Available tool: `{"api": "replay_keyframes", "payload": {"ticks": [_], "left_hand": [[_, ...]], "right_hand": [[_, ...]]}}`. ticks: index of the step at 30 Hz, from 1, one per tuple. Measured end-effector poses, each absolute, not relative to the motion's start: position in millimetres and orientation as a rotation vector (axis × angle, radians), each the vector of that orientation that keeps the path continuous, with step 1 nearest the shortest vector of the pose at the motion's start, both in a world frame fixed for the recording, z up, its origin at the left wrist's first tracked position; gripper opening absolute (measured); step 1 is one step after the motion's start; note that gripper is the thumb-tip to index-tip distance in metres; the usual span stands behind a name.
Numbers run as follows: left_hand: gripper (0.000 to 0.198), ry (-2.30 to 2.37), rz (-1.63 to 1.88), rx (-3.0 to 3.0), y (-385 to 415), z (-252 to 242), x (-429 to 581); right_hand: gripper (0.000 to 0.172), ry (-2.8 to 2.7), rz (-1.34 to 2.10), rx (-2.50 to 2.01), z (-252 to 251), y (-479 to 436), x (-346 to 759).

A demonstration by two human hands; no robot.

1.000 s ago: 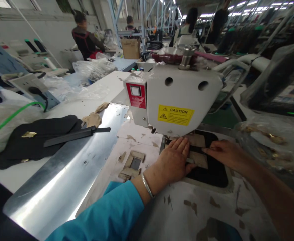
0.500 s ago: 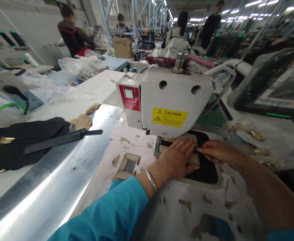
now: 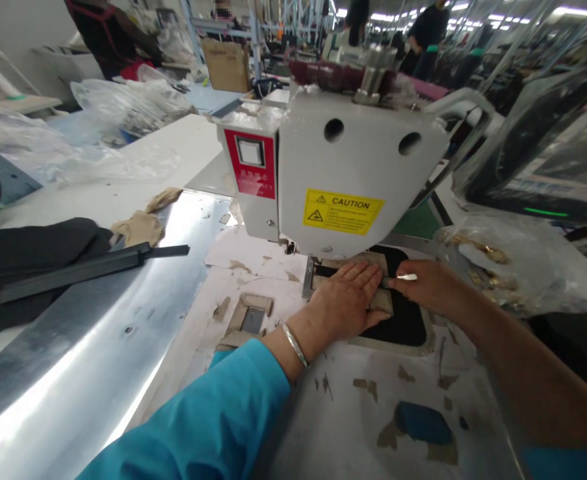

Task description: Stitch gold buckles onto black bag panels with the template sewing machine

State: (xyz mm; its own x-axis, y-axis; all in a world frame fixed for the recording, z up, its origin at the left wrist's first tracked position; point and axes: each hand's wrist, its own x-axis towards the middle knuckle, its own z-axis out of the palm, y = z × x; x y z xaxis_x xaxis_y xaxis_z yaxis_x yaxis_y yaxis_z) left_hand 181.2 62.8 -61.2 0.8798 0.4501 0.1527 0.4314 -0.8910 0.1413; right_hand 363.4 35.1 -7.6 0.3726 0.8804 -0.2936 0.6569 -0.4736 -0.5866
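Note:
My left hand point(image 3: 346, 300) lies flat, fingers stretched, pressing on a tan-edged plate point(image 3: 382, 303) beneath the head of a sewing machine point(image 3: 343, 157). A black panel point(image 3: 408, 323) with a pale border spreads under that plate. Just right of my left fingertips, my right hand point(image 3: 426, 283) is closed in a pinch on a narrow dark strip. A shiny metal piece point(image 3: 406, 277) shows at its fingers; its exact kind I cannot make out. A small metal bracket point(image 3: 308, 277) stands at the plate's left edge.
Dark strips point(image 3: 98, 267) lie on black fabric point(image 3: 33, 267) at the left, near a tan scrap point(image 3: 138, 229). A bag of gold hardware point(image 3: 493, 267) sits at the right. A tan-taped rectangular opening point(image 3: 253, 319) and a blue patch point(image 3: 423, 423) show on the work surface.
The view has tilted down and closer. My left hand stays flat on the plate. At my right hand, the shiny metal piece now shows between the fingers.

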Motion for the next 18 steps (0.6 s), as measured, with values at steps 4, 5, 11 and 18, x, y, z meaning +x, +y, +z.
{"api": "replay_keyframes", "payload": {"ticks": [4,5,11,18], "left_hand": [[0.077,0.685,0.253,2.949,63.2,-60.7,182.1],[0.077,0.685,0.238,2.945,63.5,-60.3,182.4],[0.079,0.667,0.165,2.934,65.0,-56.3,182.3],[0.077,0.648,0.189,2.945,65.6,-58.4,182.6]], "right_hand": [[0.022,-1.000,1.110,-2.120,-5.2,32.8,361.3],[0.023,-0.918,1.173,-2.072,-5.3,32.1,361.6],[0.026,-0.671,1.282,-1.972,-7.3,31.0,364.9],[0.027,-0.595,1.239,-1.941,-9.2,29.4,358.7]]}}
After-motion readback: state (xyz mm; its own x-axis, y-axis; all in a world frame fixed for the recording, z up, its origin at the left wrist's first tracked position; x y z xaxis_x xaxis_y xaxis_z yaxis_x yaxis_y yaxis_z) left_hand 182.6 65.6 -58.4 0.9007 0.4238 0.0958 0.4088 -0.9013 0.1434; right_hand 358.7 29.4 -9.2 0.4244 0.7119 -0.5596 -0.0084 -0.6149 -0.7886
